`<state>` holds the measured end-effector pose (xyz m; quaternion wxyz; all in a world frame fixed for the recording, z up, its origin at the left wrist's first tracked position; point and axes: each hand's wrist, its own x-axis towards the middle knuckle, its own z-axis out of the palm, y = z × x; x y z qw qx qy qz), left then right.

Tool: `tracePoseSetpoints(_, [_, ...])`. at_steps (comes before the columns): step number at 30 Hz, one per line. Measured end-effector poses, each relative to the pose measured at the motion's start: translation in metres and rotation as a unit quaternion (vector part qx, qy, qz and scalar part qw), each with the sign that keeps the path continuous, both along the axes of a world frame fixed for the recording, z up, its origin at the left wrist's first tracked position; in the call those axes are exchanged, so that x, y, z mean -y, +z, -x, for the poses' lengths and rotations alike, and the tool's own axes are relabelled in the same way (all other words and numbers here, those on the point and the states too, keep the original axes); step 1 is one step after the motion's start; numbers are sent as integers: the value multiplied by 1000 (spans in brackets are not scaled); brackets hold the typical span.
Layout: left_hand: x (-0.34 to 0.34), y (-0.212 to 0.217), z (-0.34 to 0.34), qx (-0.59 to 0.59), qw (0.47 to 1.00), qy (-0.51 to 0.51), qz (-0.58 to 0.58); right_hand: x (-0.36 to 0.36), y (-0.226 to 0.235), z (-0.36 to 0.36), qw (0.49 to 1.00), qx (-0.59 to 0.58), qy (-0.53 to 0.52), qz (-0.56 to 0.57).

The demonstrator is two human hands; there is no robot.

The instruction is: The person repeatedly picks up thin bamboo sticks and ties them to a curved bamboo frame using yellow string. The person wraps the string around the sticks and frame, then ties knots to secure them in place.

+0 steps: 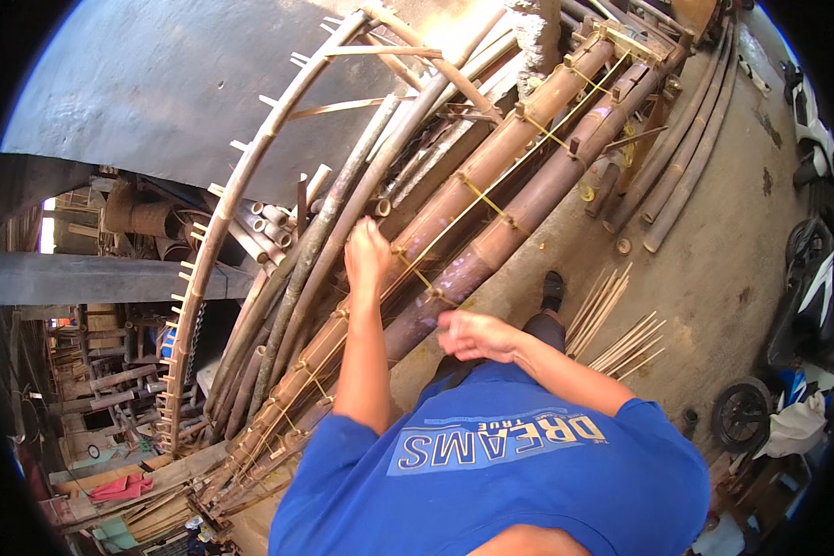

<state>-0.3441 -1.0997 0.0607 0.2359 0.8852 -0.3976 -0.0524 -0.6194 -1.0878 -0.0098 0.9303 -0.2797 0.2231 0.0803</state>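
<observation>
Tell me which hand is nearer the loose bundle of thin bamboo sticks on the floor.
Right. The right hand hovers by the lower bamboo pole, just left of the thin sticks. The left hand is farther away, up on the upper bamboo pole.

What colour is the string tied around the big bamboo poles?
Yellow. The string crosses the brown bamboo poles near the left hand, clearest in the head view.

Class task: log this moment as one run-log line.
left hand: on yellow cord | right hand: near poles, blurred | sticks: on floor
</observation>
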Motion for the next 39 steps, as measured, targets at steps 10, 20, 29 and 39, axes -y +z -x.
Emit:
tracePoseSetpoints(10, [-77,-85,23,-71,980,-129,132,41,107,-199,560,116,-94,815])
tracePoseSetpoints(20, [-82,-46,36,-134,988,-68,-27,46,132,-61,737,288,154,592])
tracePoseSetpoints(29, [-9,3,-20,-316,904,-39,286,-3,15,-32,718,97,76,685])
tracePoseSetpoints(39, [-68,-26,-62,-22,997,-66,28,-139,-13,-67,905,148,169,362])
